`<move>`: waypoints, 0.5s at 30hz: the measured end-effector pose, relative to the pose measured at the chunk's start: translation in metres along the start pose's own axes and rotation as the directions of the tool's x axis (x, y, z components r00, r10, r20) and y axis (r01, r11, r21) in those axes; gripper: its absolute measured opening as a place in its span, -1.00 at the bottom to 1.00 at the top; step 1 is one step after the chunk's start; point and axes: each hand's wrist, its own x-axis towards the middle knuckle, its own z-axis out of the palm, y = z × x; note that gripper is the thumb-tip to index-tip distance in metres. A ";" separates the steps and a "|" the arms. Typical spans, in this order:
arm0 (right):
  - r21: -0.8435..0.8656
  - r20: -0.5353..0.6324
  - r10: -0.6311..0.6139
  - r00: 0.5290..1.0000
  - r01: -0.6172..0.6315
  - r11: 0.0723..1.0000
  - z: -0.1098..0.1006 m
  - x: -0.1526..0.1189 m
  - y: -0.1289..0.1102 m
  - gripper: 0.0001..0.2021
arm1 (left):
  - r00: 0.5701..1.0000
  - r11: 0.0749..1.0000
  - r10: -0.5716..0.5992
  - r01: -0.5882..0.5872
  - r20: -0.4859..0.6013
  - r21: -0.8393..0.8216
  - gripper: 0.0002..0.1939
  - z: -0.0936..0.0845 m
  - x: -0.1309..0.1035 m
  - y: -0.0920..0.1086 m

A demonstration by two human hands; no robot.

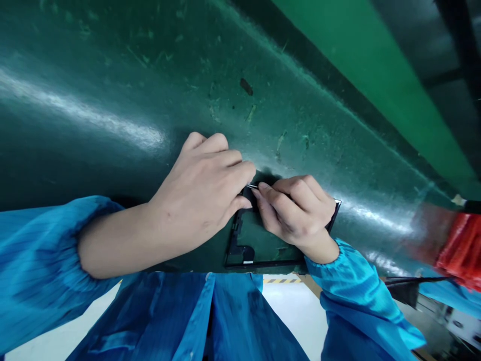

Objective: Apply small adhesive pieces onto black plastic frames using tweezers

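A thin black rectangular frame (235, 235) lies on the green work surface at its near edge, close to my body. My left hand (205, 188) is closed over the frame's upper left part, its thumb and index finger near the frame's corner. My right hand (296, 208) pinches a small, thin, shiny piece (252, 186) between thumb and index finger. That piece reaches across to the fingertips of my left hand. What my left fingers hold is hidden behind them. The frame's far side is partly covered by both hands.
The scratched green work surface (180, 65) has a dark mark beyond my hands. A bright green strip (356, 55) runs along its far side. Red material (460, 250) is at the right edge, with a black item (402, 291) below it.
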 end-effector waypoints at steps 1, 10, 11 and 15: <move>0.003 0.006 0.010 1.000 -0.010 1.000 0.000 0.001 0.000 -0.87 | 1.000 1.000 0.001 -0.001 -0.003 -0.002 -0.75 0.000 0.000 0.000; 0.064 0.038 0.010 0.999 -0.012 0.998 -0.001 0.006 0.001 -0.90 | 1.000 1.000 0.005 -0.005 0.006 -0.001 -0.75 -0.001 0.000 0.001; 0.070 0.037 0.003 0.999 -0.006 0.998 0.000 0.006 0.001 -0.89 | 1.000 1.000 0.008 -0.008 0.006 0.001 -0.75 -0.001 0.000 0.001; 0.065 0.023 -0.019 1.000 0.017 0.998 0.002 0.004 0.003 -0.88 | 1.000 1.000 0.017 -0.017 -0.017 0.007 -0.76 -0.001 -0.002 0.000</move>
